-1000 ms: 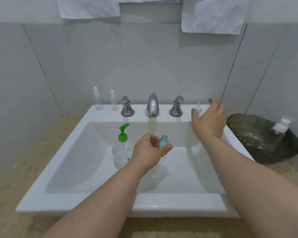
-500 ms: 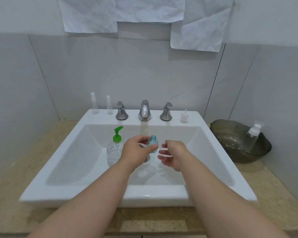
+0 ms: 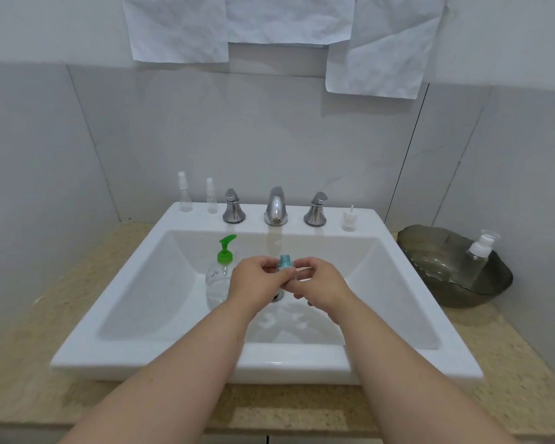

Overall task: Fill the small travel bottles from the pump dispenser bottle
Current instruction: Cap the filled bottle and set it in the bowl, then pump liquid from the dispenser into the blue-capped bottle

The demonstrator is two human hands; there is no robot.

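While left hand grips teal travel bottle, right hand pinches it from opposite side.

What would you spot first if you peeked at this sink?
First, the left hand and right hand together over the middle of the white sink, both pinching a small teal bottle. Next, the green pump bottle standing in the basin just left of them. A dark bowl on the counter at the far right holds a white-capped bottle.

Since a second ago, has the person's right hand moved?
Yes. The right hand left the sink ledge by the right tap handle and came forward and leftward to the teal bottle.
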